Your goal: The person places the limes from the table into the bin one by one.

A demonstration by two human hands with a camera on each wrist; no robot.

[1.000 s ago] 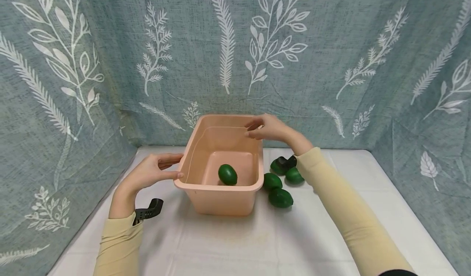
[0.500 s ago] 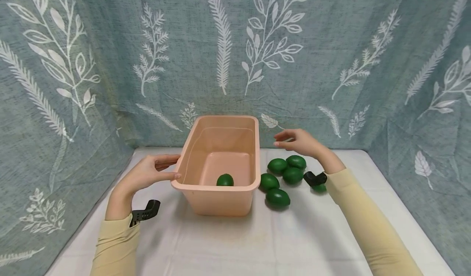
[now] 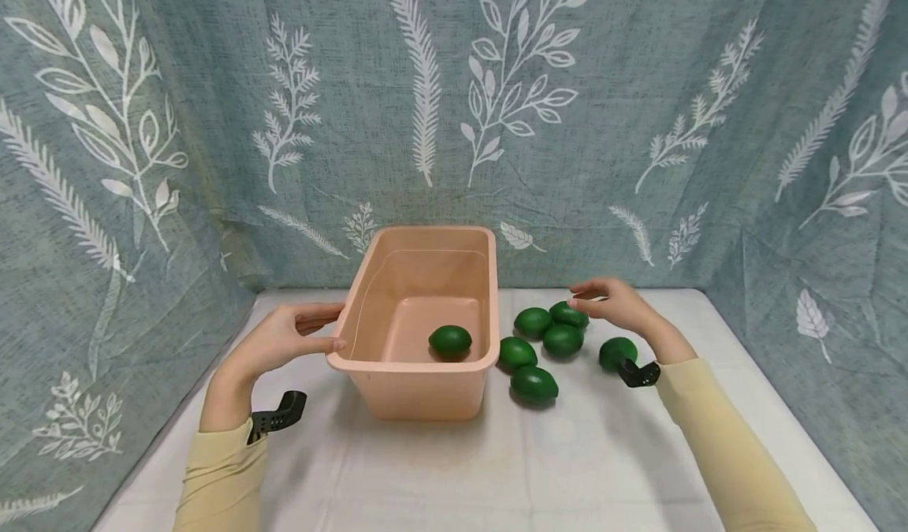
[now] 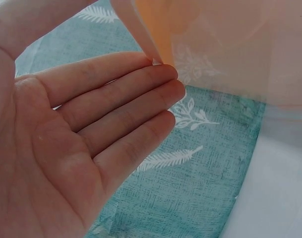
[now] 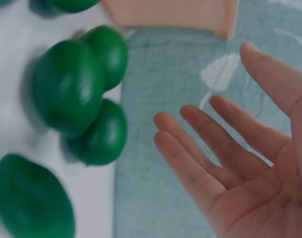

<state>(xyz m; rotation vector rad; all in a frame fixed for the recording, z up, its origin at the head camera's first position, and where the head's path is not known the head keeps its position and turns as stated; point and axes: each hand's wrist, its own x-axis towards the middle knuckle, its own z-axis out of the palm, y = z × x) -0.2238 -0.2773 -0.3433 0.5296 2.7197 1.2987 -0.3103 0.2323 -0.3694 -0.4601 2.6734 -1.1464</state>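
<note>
White cloth [image 3: 418, 477] bears green fruits [image 3: 563, 340] near the right hand's [image 3: 619, 304] relaxed fingers; the left hand's [image 3: 280, 336] straight fingers touch the tub [image 3: 422, 394].

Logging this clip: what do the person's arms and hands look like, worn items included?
The left sleeve and right sleeve are long, plain and pale yellow. Each wrist bears a black device: the left device is angled, with small holes; the right device is partly hidden. Left hand and right hand are gloveless; no cables show.

Head view: forward-down; nearer wrist views seemingly share the bin [image 3: 426, 394].
</note>
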